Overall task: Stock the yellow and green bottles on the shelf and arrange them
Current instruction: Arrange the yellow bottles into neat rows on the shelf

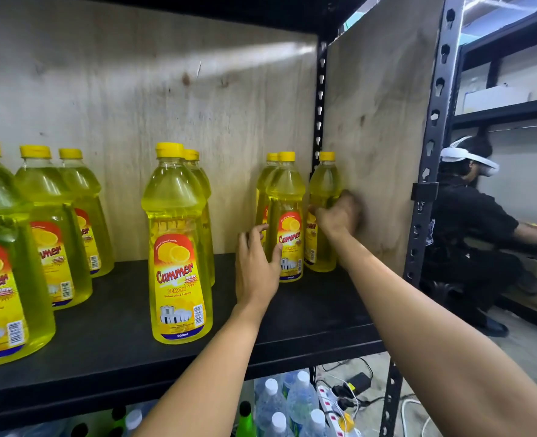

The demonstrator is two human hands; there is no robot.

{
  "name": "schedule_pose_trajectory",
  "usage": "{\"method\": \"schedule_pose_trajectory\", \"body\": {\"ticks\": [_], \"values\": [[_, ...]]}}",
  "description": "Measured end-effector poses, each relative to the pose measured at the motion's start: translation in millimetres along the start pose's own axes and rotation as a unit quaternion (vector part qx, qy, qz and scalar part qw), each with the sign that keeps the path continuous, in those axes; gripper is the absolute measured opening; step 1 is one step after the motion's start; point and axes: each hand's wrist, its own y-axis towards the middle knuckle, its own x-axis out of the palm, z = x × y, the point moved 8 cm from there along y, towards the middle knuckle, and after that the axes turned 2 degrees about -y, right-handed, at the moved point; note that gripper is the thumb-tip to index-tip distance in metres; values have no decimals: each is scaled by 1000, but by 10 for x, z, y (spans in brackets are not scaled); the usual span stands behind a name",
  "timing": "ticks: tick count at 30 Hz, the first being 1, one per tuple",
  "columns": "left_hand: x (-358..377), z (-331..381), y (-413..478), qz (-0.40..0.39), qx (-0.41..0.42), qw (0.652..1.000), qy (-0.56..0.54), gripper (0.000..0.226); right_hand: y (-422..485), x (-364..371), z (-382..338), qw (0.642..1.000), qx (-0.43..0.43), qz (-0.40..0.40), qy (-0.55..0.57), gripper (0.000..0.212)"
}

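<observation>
Several yellow lemon dish-liquid bottles stand upright on the black shelf (109,313). Three stand at the left (49,234), a pair stands in the middle (178,247), and a group stands at the right. My left hand (256,266) touches the side of the front right bottle (287,222), fingers spread around it. My right hand (339,216) grips the rightmost yellow bottle (324,190), which stands against the wooden side panel. A further bottle (268,181) stands behind the front right one. No green bottle stands on this shelf.
Wooden panels (172,99) close the shelf's back and right side, next to a black metal upright (431,146). Below are water bottles (295,405), a green bottle (245,421) and a power strip (330,402) with cables. A person in black (469,228) crouches at the right.
</observation>
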Motion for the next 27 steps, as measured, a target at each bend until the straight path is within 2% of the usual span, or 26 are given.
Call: {"method": "schedule_pose_trajectory", "body": {"ticks": [7, 10, 15, 17, 21, 24, 27], "values": [[-134, 163, -92, 12, 35, 999, 17, 29, -410, -435, -57, 999, -37, 18, 10, 46], [-132, 269, -154, -33, 58, 998, 0, 21, -606, -680, -84, 999, -33, 28, -6, 47], [-130, 343, -295, -140, 29, 988, -66, 30, -789, -887, -86, 1000, -29, 9, 7, 52], [-114, 346, -367, -188, 8, 978, -86, 42, -811, -887, -83, 999, -36, -18, 18, 58], [13, 341, -537, -302, -16, 950, -84, 66, -886, -853, -141, 993, -50, -86, 62, 52], [105, 325, -662, -375, -33, 925, -56, 72, -968, -815, -138, 981, -46, -165, 95, 74], [117, 353, -696, -399, -48, 914, -53, 70, -1064, -835, 78, 971, -20, -218, 96, 91]]}}
